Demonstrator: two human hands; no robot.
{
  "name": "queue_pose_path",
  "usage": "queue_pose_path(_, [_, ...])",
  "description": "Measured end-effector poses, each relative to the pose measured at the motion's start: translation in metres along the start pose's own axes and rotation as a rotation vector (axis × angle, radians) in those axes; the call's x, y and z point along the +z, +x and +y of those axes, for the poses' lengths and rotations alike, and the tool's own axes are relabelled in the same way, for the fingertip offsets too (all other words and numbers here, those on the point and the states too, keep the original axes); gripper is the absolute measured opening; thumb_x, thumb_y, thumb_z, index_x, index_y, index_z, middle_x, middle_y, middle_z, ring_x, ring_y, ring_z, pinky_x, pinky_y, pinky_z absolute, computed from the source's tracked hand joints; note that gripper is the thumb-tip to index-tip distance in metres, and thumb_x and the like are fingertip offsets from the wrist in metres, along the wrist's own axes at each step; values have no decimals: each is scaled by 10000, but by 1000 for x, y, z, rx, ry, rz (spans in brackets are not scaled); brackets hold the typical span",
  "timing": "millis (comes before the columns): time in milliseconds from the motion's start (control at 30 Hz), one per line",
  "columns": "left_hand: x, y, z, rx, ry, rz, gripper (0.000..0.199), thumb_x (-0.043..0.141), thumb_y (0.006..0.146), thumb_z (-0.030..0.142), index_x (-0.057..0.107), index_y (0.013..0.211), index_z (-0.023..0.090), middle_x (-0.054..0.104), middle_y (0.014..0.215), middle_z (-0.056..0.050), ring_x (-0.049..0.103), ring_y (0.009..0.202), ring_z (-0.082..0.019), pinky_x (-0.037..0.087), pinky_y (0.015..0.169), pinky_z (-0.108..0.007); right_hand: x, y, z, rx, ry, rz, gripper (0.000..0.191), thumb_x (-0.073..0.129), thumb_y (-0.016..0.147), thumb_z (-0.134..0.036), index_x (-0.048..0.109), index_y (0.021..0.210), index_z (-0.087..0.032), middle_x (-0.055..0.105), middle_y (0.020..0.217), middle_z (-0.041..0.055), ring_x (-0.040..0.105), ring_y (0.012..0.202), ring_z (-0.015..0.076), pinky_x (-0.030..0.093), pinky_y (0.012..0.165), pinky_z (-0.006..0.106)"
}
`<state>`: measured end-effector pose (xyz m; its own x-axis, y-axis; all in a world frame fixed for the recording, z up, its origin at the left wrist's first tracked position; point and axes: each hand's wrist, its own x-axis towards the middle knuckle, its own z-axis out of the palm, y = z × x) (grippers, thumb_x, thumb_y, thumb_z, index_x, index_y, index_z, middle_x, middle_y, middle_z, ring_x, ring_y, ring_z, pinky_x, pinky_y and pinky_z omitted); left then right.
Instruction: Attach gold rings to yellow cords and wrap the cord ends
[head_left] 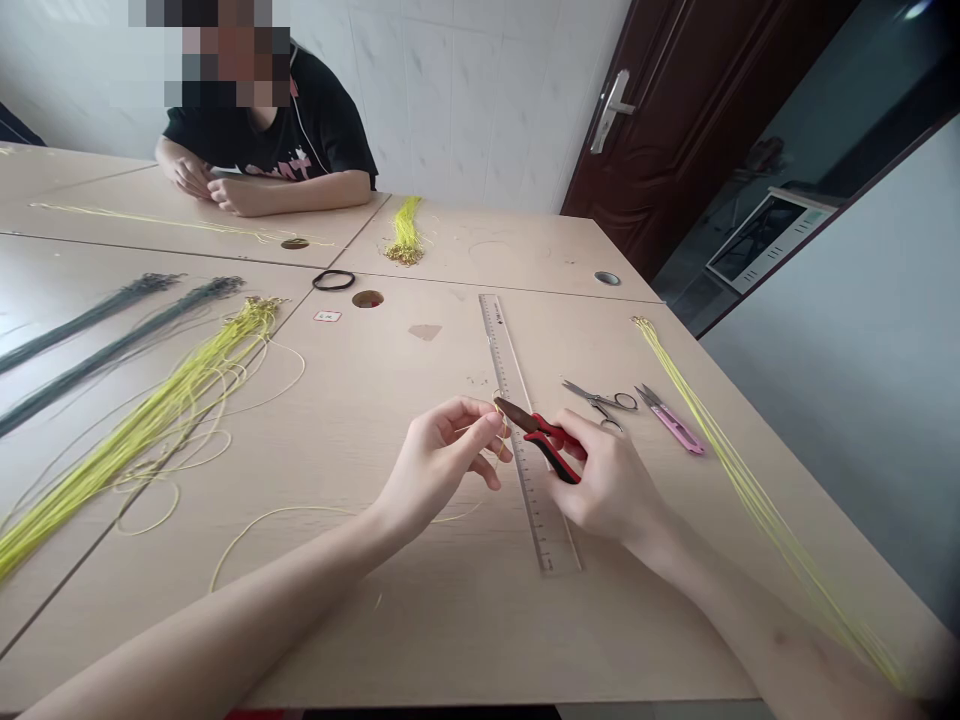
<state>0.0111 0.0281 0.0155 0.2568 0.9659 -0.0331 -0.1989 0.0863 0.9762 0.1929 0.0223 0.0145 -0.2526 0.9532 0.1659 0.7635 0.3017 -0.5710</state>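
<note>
The left hand [439, 465] is pinching a thin yellow cord [480, 426] between its fingers, and the right hand [607, 490] is clenched round red-handled pliers [551, 442], their dark nose right up at the cord! A loose length of that cord trails down across the table [420, 625]. Just beneath both hands runs a ruler [504, 365]. Off to the right lie scissors [600, 398] and pink snips [670, 420], then a long yellow bundle [757, 500] by the table edge. Over on the left, a bigger yellow bundle [161, 425] sits beside two dark grey bundles [112, 335]. Across the table, a seated person's hands [217, 188] rest together, well apart from a small yellow bunch [405, 232].
</note>
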Motion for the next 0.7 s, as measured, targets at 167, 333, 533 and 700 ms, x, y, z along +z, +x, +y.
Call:
queue_pose_path(167, [-1, 1, -2, -6, -30, -7, 211, 561, 861, 313, 572, 753, 133, 559, 762, -21, 565, 652, -104, 482, 422, -152, 0, 1, 1, -9, -22, 3, 132, 530, 643, -160, 498, 761, -210, 454, 607, -55, 366, 508, 99, 304, 478, 215])
queue_pose_path(333, [0, 1, -4, 0, -16, 5, 180, 558, 860, 298, 542, 754, 153, 554, 773, -14, 551, 657, -108, 472, 403, -156, 2, -2, -2, -21, -32, -2, 181, 532, 633, -145, 524, 798, -217, 501, 643, -57, 401, 524, 95, 332, 492, 206])
queue_pose_path(533, [-2, 4, -4, -3, 11, 61, 183, 552, 857, 304, 508, 741, 169, 522, 759, -4, 526, 662, -114, 451, 401, -163, -5, 10, 15, 18, -82, 129, 161, 565, 666, -191, 524, 821, -211, 475, 617, -48, 431, 514, 107, 357, 485, 215])
queue_pose_path(700, [-3, 3, -3, -9, 43, 59, 210, 535, 861, 332, 507, 730, 170, 522, 719, -2, 508, 625, -111, 443, 452, -194, -38, 47, 83, 166, -283, 462, 377, 591, 760, -274, 528, 1103, -132, 573, 1007, 110, 548, 870, 211, 432, 819, 369])
